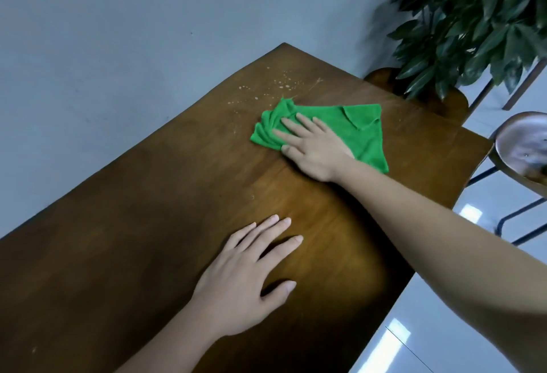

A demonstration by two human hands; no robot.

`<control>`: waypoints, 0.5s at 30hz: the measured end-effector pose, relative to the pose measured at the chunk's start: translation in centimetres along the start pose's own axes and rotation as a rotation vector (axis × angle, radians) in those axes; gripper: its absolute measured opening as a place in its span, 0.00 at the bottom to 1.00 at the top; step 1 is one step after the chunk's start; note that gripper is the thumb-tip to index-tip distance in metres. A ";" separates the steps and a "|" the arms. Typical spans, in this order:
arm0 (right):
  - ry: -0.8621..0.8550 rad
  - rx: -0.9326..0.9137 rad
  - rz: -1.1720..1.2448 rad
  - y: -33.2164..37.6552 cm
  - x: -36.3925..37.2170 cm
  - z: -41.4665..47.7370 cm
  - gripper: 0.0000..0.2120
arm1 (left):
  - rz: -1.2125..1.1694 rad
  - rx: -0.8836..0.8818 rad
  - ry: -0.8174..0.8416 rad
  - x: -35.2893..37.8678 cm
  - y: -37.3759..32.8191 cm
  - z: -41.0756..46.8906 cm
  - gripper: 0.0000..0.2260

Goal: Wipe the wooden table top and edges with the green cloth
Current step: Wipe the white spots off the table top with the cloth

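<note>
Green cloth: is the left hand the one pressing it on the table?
No, the right hand lies flat on the green cloth, while the left hand rests on bare wood of the table, apart from the cloth.

Green cloth [364, 132] lies flat on the far part of the wooden table [148, 224], bunched into folds at its left end, one corner flipped over. Pale specks dot the tabletop just beyond it.
</note>
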State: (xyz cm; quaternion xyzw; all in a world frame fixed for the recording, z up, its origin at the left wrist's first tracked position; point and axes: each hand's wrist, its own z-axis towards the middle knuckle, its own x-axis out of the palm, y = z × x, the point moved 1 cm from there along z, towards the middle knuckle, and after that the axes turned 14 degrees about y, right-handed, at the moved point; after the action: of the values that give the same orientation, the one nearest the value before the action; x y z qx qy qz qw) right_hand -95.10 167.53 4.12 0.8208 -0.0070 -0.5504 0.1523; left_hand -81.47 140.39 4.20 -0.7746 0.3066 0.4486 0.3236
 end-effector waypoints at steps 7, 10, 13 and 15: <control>0.160 -0.487 -0.068 10.7 3.7 -0.9 0.26 | -0.045 -0.031 -0.022 0.3 0.0 -0.1 0.29; 0.140 -0.548 -0.102 10.0 2.3 2.2 0.25 | -0.055 -0.017 -0.041 0.1 0.0 -0.1 0.29; 0.109 -0.470 -0.063 7.4 -0.3 5.7 0.24 | -0.082 -0.023 -0.035 -0.1 0.3 -0.1 0.28; 0.069 -0.347 -0.026 4.7 -2.1 7.7 0.25 | -0.101 -0.045 -0.032 -0.2 0.5 -0.1 0.28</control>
State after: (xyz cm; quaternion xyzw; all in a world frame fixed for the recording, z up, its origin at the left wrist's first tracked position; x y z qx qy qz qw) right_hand -102.16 161.58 4.55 0.8006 0.1042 -0.5167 0.2848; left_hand -81.84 140.07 4.32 -0.7890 0.2515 0.4508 0.3332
